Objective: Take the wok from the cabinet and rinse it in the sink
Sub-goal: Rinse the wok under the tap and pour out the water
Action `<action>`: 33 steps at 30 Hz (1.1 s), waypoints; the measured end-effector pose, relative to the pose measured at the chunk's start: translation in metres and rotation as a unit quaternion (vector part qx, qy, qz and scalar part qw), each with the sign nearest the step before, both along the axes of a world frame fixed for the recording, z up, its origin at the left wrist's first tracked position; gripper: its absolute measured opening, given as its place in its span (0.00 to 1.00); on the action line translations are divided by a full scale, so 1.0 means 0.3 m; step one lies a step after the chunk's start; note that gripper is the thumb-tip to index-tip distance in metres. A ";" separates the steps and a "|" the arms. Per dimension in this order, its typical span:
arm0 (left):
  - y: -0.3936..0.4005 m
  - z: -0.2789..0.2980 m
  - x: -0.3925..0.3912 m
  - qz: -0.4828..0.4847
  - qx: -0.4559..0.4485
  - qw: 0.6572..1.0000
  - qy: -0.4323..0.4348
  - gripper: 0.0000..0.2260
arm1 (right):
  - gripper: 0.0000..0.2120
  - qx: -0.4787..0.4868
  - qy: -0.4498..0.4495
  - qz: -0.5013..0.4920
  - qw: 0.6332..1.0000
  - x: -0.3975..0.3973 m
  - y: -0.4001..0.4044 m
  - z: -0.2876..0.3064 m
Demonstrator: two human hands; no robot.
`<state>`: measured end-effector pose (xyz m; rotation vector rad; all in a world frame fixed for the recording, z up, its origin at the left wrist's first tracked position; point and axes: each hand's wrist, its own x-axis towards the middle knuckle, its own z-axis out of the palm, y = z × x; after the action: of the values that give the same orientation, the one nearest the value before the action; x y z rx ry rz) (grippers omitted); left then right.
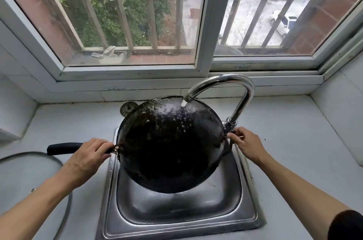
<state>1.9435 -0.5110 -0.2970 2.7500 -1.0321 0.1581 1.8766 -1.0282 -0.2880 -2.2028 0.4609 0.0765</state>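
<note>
Far left, at eight o'clock, a round glass lid with a metal rim (29, 173) lies flat on the pale grey stone table (294, 141), partly cut off by the frame edge. Just above it the long black handle (64, 147) of the wok juts out toward nine o'clock, and the left hand (88, 156) is clamped around that handle right where it meets the pan, fingers curled over the top. Moving to centre: the big round black wok (170, 145) is flipped bottom-up and tilted, its domed dark underside facing the camera, held above the square stainless steel sink (176, 218) with its lower edge dipping toward six o'clock over the basin. Water droplets glisten across the dome. Behind its upper left edge, at eleven o'clock, a small round metal sink strainer (127, 107) peeks out on the table. At one o'clock on the wok, a white stream of water (184, 103) pours from the curved chrome gooseneck faucet (235, 90) straight onto the pan's upturned bottom. Further right, at three o'clock on the wok, the right hand (245, 144) pinches the rim, fingertips closed on the edge just below the faucet's base. Behind everything, a white-framed window (202, 23) with bars spans the top.
</note>
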 end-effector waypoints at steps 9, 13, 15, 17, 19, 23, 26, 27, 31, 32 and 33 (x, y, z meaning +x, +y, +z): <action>0.063 -0.012 -0.026 0.019 -0.020 0.999 -0.017 0.13 | 0.12 -0.044 -0.010 0.012 0.999 0.026 0.070 -0.003; 0.098 -0.012 -0.029 0.028 -0.021 0.999 -0.016 0.17 | 0.13 -0.061 -0.019 0.023 0.998 0.044 0.102 0.010; 0.111 -0.007 -0.031 0.032 -0.017 0.999 -0.012 0.17 | 0.13 -0.068 -0.019 0.024 0.997 0.052 0.116 0.019; 0.116 0.002 -0.033 0.037 -0.016 0.999 -0.008 0.15 | 0.14 -0.073 -0.017 0.020 0.997 0.058 0.127 0.024; 0.117 0.007 -0.035 0.040 -0.016 0.999 -0.004 0.15 | 0.15 -0.077 -0.013 0.016 0.997 0.061 0.135 0.027; 0.120 0.002 -0.044 0.042 -0.011 0.999 0.000 0.15 | 0.14 -0.087 -0.008 0.018 0.996 0.064 0.144 0.039; 0.113 0.001 -0.045 0.041 -0.013 0.999 0.001 0.15 | 0.12 -0.081 -0.008 0.028 0.996 0.055 0.138 0.043; 0.107 0.001 -0.042 0.039 -0.014 0.999 -0.001 0.14 | 0.13 -0.077 -0.007 0.028 0.997 0.050 0.133 0.043; 0.072 0.006 -0.019 0.027 -0.011 1.000 0.001 0.14 | 0.10 -0.061 -0.014 0.007 0.998 0.027 0.093 0.037; 0.061 0.008 -0.012 0.020 -0.011 1.000 0.000 0.14 | 0.09 -0.056 -0.014 0.001 0.998 0.019 0.082 0.036; 0.048 0.010 -0.006 0.011 -0.010 1.000 -0.002 0.14 | 0.09 -0.051 -0.013 -0.006 0.999 0.011 0.069 0.035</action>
<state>1.9416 -0.4967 -0.2939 2.7444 -0.9955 0.1778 1.8799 -1.0074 -0.2776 -2.2981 0.4734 0.0180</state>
